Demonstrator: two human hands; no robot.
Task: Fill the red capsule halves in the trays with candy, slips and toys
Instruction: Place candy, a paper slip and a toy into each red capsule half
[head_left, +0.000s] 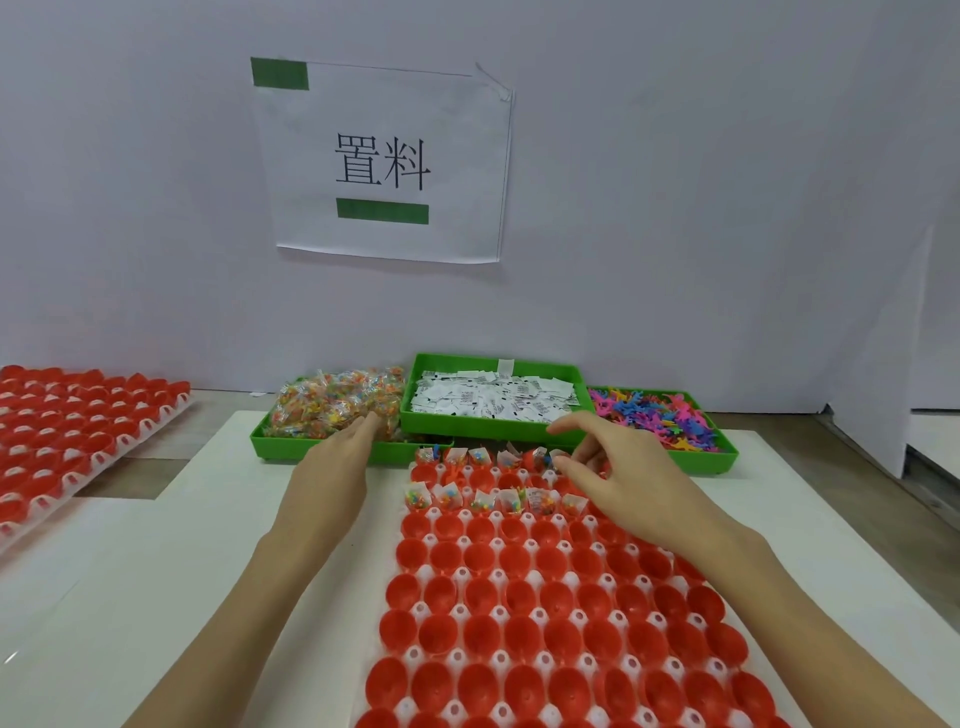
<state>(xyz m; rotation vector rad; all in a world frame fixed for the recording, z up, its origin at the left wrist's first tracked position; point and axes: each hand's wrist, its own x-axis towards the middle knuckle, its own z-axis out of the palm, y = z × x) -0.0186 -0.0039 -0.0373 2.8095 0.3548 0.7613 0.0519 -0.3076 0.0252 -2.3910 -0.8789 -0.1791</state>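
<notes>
Empty red capsule halves (524, 644) fill the near rows of the white tray (457, 571) at 6 o'clock, and only the far rows at 12 o'clock, just before the green bins, hold candy packets, so the filling looks barely begun. At 11 o'clock the left hand (337, 457) lies with straight fingers on the candy bin (332, 405), gripping nothing I can make out; it should pinch one packet only. Near 1 o'clock the right hand (608, 462) pinches something small over the farthest row with forefinger raised, and should seat it fully in its cup before reaching to the slips bin (493, 400) or toy bin (660, 415).
</notes>
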